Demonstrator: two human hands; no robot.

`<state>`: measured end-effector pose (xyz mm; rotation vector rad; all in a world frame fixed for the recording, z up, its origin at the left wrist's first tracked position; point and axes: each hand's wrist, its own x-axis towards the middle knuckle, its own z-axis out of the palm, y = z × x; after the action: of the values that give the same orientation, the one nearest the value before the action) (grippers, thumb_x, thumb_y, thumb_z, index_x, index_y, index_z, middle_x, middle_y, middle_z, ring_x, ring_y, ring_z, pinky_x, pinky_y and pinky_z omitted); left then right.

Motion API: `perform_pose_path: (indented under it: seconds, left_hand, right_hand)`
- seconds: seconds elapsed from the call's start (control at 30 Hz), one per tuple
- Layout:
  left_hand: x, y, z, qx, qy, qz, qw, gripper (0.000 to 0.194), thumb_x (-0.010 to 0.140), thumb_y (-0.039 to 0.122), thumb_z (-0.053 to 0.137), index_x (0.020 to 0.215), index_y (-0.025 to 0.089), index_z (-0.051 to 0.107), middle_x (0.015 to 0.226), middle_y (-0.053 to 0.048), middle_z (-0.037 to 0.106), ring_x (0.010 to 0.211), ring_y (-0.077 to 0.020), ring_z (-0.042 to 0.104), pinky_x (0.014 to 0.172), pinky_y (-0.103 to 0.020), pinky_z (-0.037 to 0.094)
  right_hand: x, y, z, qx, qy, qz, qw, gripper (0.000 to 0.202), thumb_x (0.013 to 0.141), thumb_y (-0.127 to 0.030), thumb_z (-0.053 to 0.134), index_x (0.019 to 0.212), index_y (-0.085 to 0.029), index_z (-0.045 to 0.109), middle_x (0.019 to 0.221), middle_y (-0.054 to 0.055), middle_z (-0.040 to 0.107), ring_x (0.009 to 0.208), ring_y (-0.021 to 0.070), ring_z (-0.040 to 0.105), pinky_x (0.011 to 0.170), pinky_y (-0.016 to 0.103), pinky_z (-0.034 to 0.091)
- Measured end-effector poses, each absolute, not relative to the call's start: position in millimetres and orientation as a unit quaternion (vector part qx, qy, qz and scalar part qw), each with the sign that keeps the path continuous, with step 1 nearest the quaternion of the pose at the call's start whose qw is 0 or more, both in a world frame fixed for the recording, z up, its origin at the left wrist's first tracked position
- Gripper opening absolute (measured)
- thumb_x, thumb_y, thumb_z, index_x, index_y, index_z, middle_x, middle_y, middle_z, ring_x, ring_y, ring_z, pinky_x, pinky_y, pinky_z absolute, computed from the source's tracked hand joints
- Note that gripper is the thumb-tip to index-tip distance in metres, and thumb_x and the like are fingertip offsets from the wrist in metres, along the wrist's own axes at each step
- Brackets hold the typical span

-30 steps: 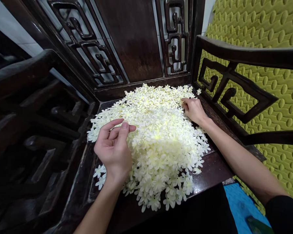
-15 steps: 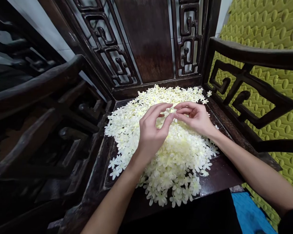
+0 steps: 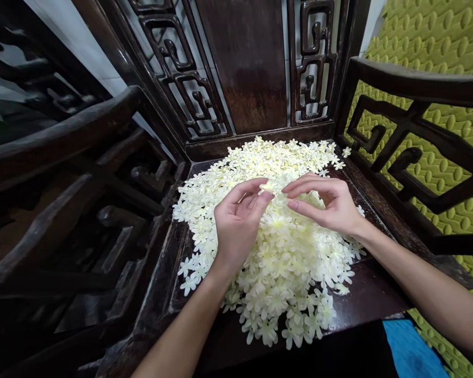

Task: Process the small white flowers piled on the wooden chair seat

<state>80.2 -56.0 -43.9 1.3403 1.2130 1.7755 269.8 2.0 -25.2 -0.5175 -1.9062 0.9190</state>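
A broad heap of white and pale yellow flowers point(image 3: 287, 262) covers much of a dark wooden seat point(image 3: 362, 289). Over the heap's middle, my left hand point(image 3: 242, 215) pinches a small pale flower point(image 3: 267, 186) between thumb and fingertips. To its right, my right hand point(image 3: 325, 202) hovers with thumb and fingers apart and nothing visible between them. A short gap separates the fingertips of the two hands.
Carved dark armrests stand at left point(image 3: 63, 136) and right point(image 3: 418, 86). Behind the heap rises a wooden backrest point(image 3: 248, 68). Yellow-green textured material point(image 3: 449, 42) lies beyond the right armrest, and blue material point(image 3: 412, 349) shows at the lower right.
My hands have drawn apart; earlier their fingertips met. The right hand has moved right and its fingers have opened, while the flower now shows at the left fingertips. The view has shifted slightly.
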Motion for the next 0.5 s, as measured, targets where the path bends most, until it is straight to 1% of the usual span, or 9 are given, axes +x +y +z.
perform_pose_path:
  seconds: [0.07,0.13,0.2,0.27,0.37,0.43,0.5]
  left_hand:
    - [84,-58,-43,0.526,0.455,0.676,0.244,0.019,0.086,0.024,0.08,0.104,0.019,0.076,0.106,-0.006,0.074,0.098,-0.0149,0.073,0.091,-0.027,0.062]
    - [88,-62,-41,0.561,0.439,0.673,0.199,0.015,0.086,0.017,0.078,0.101,0.018,0.075,0.104,-0.006,0.074,0.101,-0.0155,0.073,0.091,-0.027,0.063]
    - [91,-65,-40,0.595,0.409,0.668,0.181,0.017,0.086,0.011,0.076,0.102,0.018,0.075,0.107,-0.006,0.074,0.104,-0.0168,0.073,0.088,-0.028,0.064]
    - [92,-67,-39,0.625,0.379,0.66,0.173,0.024,0.086,0.007,0.075,0.106,0.019,0.077,0.112,-0.007,0.074,0.107,-0.0183,0.073,0.085,-0.028,0.065]
    - [90,-68,-39,0.655,0.364,0.644,0.153,0.032,0.087,0.005,0.072,0.114,0.022,0.078,0.116,-0.007,0.074,0.109,-0.0194,0.073,0.088,-0.03,0.064]
    - [89,-69,-38,0.666,0.37,0.633,0.14,0.031,0.09,0.007,0.069,0.115,0.024,0.079,0.117,-0.006,0.074,0.11,-0.0196,0.072,0.092,-0.033,0.063]
    - [88,-68,-38,0.67,0.374,0.628,0.13,0.03,0.092,0.008,0.068,0.114,0.024,0.08,0.118,-0.006,0.075,0.11,-0.0196,0.072,0.095,-0.035,0.062]
  right_hand:
    - [271,0,-23,-0.197,-0.776,0.37,0.471,0.009,0.087,-0.018,0.078,0.096,-0.018,0.079,0.103,0.006,0.074,0.099,0.0163,0.069,0.093,0.035,0.057]
    - [270,-3,-23,-0.188,-0.761,0.398,0.476,0.01,0.09,-0.017,0.075,0.099,-0.019,0.079,0.101,0.005,0.073,0.095,0.0149,0.069,0.088,0.033,0.057]
    - [269,-5,-25,-0.175,-0.752,0.43,0.469,0.014,0.091,-0.016,0.073,0.104,-0.019,0.078,0.102,0.005,0.073,0.095,0.0146,0.069,0.088,0.032,0.057]
    - [267,-7,-28,-0.172,-0.74,0.455,0.465,0.016,0.092,-0.017,0.073,0.107,-0.018,0.077,0.104,0.005,0.074,0.097,0.0144,0.07,0.089,0.031,0.057]
    - [265,-8,-33,-0.186,-0.712,0.482,0.475,0.015,0.091,-0.018,0.075,0.105,-0.016,0.076,0.102,0.005,0.073,0.094,0.0124,0.069,0.086,0.026,0.058]
    - [263,-8,-36,-0.186,-0.687,0.501,0.492,0.016,0.088,-0.017,0.077,0.104,-0.016,0.075,0.1,0.004,0.073,0.092,0.0108,0.069,0.084,0.022,0.059]
    - [262,-7,-37,-0.178,-0.663,0.515,0.512,0.02,0.084,-0.013,0.08,0.103,-0.017,0.074,0.101,0.003,0.072,0.092,0.0096,0.07,0.085,0.02,0.06]
